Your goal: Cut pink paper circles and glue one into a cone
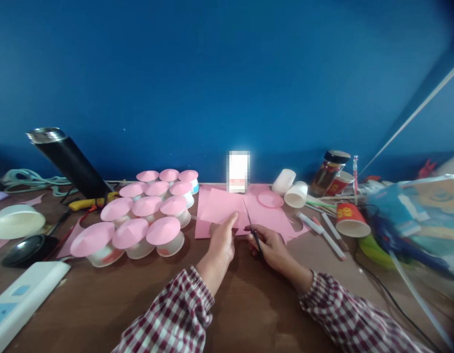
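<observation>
My left hand (223, 240) grips a sheet of pink paper (221, 208) by its near edge, thumb on top. In my right hand (268, 245) is a pair of scissors (253, 231), its blades pointing away from me along the right side of that sheet. Whether the blades are apart is too small to tell. Under the held sheet lies more pink paper (202, 229). A cut pink disc (271, 199) rests on it, to the right of the scissors.
At left, several paper cups topped with pink cones (163, 230) stand in rows. Behind them leans a black flask (70, 159); a power strip (28, 299) is nearer. Rightward are white cups (296, 194), markers (320, 230), a red cup (351, 220), a jar (329, 171) and a glue gun (406, 250).
</observation>
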The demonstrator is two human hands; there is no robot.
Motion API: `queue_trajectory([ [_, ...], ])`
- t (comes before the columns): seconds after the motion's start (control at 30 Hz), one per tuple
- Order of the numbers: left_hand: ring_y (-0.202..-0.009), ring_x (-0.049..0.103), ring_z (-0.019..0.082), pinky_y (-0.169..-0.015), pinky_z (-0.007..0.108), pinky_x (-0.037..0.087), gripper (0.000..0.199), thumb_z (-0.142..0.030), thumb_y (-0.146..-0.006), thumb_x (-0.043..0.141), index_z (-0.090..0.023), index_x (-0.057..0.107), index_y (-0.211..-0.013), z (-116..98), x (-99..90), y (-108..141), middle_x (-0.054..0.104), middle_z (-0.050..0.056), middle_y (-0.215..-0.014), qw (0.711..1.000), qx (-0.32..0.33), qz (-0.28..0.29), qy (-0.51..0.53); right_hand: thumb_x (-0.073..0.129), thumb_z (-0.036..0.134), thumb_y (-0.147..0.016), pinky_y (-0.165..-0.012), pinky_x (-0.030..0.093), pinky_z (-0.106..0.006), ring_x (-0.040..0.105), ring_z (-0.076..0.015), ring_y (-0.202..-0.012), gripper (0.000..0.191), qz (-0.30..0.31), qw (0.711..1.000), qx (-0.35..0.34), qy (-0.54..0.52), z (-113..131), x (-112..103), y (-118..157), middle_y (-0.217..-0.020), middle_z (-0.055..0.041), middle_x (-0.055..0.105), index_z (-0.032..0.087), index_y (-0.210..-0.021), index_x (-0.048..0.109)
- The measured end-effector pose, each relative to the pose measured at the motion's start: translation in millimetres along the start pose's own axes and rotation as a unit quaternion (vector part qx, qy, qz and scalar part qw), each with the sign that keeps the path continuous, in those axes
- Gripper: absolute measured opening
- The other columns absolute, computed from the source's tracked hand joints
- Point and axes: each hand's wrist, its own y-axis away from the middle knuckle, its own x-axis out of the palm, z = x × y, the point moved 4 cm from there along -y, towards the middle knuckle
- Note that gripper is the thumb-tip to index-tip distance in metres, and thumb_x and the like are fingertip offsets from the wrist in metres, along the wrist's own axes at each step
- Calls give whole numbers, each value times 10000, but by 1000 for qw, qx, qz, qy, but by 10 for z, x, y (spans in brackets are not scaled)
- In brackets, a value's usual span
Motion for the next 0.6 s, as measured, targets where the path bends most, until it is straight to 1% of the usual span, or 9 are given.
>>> queue_trajectory([
  [0.1, -583, 540, 109, -546, 250, 425, 358, -200, -539, 835, -160, 527, -717, 7, 8, 10, 587, -19, -636, 1000, -8, 9, -18, 553, 413, -868, -481, 408, -211, 513, -107, -511, 319, -8, 1000, -10, 4, -3, -9, -2, -601, 32, 532, 160, -1057, 596],
  [0.23, -555, 525, 105, -525, 246, 416, 355, -191, -514, 834, -148, 533, -698, 3, 29, 35, 578, -20, -603, 999, -17, 26, -23, 561, 423, -861, -487, 408, -216, 504, -108, -511, 308, -3, 1000, -15, -14, 42, -3, 1, -596, 34, 528, 158, -1015, 592],
  [0.37, -546, 528, 113, -515, 252, 417, 357, -202, -525, 831, -144, 529, -708, -8, 36, 65, 566, -20, -584, 999, -27, 26, -34, 561, 421, -862, -496, 411, -217, 510, -112, -521, 305, -10, 1000, -19, -13, 60, -14, 2, -601, 29, 543, 156, -1012, 587],
  [0.47, -534, 528, 113, -505, 249, 417, 370, -200, -528, 836, -150, 521, -714, -23, 32, 74, 547, -31, -565, 999, -23, 22, -38, 559, 418, -866, -499, 416, -217, 517, -114, -526, 306, -18, 1000, -15, -2, 18, -27, 0, -608, 27, 548, 161, -1029, 584],
  [0.6, -559, 554, 121, -523, 251, 437, 387, -198, -526, 847, -148, 529, -743, -23, 16, 58, 567, -21, -591, 999, -17, 12, -39, 548, 421, -873, -486, 410, -212, 510, -110, -512, 325, -20, 1000, -11, 5, -27, -33, 2, -602, 34, 532, 164, -1067, 585],
])
